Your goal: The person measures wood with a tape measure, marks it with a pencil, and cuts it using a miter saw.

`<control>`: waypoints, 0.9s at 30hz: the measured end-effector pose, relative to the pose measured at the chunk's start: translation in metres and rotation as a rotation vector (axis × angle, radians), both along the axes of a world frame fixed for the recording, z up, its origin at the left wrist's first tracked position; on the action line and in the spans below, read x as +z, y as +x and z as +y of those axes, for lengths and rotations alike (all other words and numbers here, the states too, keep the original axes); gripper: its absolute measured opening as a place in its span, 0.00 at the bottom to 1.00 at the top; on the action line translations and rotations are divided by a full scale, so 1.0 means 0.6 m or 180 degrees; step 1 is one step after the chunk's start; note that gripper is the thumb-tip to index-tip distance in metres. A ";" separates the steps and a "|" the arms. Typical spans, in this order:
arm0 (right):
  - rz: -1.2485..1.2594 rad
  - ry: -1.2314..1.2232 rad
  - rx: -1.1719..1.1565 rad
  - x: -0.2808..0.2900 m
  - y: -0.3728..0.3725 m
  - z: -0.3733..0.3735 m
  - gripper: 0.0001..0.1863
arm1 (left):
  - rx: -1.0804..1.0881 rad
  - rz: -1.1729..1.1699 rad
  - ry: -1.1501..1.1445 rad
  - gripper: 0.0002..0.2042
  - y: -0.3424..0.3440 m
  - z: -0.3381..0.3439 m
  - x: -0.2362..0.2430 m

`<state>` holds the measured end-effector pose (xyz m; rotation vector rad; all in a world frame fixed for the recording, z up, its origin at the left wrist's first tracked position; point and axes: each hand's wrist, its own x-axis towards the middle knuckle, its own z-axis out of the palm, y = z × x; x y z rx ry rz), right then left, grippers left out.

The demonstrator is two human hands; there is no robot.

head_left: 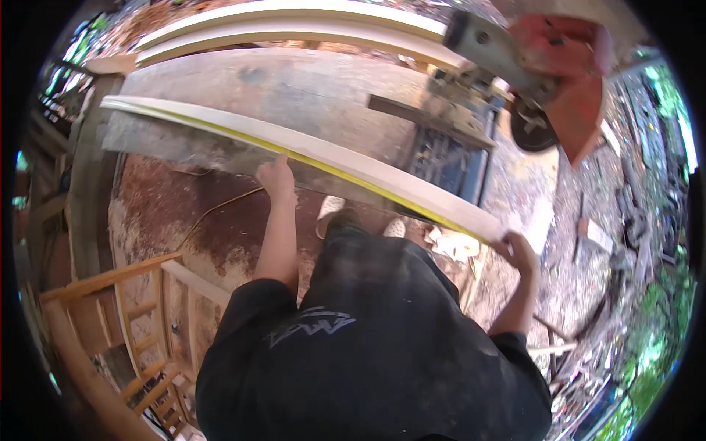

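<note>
A long pale wooden board [323, 153] lies slantwise across the workbench in front of me. Stretched along its near edge is the yellow blade of a tape measure [357, 181]. My left hand [276, 178] is closed, with a fingertip or thumb against the blade near the middle of the board. At the board's right end, my right hand [517, 251] grips the corner, with the end of the blade beside its fingers. Blur hides the exact finger placement, and the tape's case cannot be made out.
A red and grey power saw [555, 70] stands at the upper right beside a dark metal fence [430, 121]. More pale boards [294, 28] lie behind the workbench [294, 77]. A wooden frame [140, 316] stands at the lower left. A yellow cord [217, 214] crosses the dusty floor.
</note>
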<state>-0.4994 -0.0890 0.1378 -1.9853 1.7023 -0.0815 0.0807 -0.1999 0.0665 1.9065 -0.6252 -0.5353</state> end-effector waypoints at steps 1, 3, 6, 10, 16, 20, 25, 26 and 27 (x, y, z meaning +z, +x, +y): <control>-0.0166 -0.0045 0.0158 -0.001 -0.002 0.015 0.21 | 0.0439 0.1643 -0.0146 0.20 0.043 -0.012 0.026; -0.0438 0.0799 -0.0467 0.059 0.069 0.021 0.15 | 0.0515 0.2322 -0.0601 0.17 0.115 -0.029 0.060; -0.0851 0.0802 -0.0658 0.032 0.122 0.046 0.10 | 0.0303 0.3001 -0.1437 0.13 0.216 -0.073 0.118; -0.1518 0.1608 -0.1270 0.009 0.242 0.022 0.13 | -0.0209 0.2764 -0.2861 0.10 0.308 -0.087 0.226; -0.1879 0.1663 -0.0540 -0.008 0.401 -0.046 0.12 | 0.0703 0.2399 -0.1737 0.08 0.440 -0.160 0.164; -0.1661 0.2124 -0.0367 0.018 0.466 -0.092 0.11 | 0.0633 0.2864 -0.1810 0.08 0.451 -0.179 0.117; -0.1094 0.1682 -0.0085 0.017 0.515 -0.128 0.17 | 0.0432 0.2783 -0.1521 0.10 0.460 -0.218 0.084; -0.1034 0.1683 0.0036 0.024 0.527 -0.138 0.18 | 0.0346 0.2828 -0.1428 0.11 0.457 -0.226 0.076; -0.1030 0.1766 -0.0048 0.025 0.538 -0.144 0.19 | 0.0255 0.2859 -0.1345 0.12 0.455 -0.233 0.067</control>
